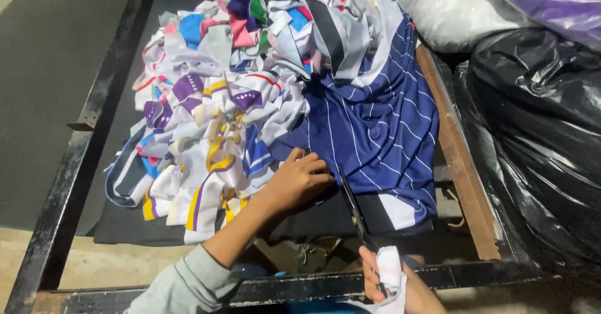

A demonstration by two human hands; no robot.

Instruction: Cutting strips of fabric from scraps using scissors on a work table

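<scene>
The left hand (pixel 299 179) is laid flat, fingers spread narrow, on the navy pinstriped fabric (pixel 375 123), pressing its near left edge against the worktop (pixel 463 164). Nothing is gripped by it. The right hand (pixel 391 283), wrapped partly in white cloth, is closed around the handles of long dark scissors (pixel 355 217). The blades are pointed away from the person and are seen at the near edge of the navy fabric, just right of the left hand; whether they are parted cannot be told. The fabric lies right of centre on the worktop. A heap of mixed coloured offcuts (pixel 219 113) is piled to its left and far side, overlapping it. Black plastic bags (pixel 538 138) are stacked to the right.
</scene>
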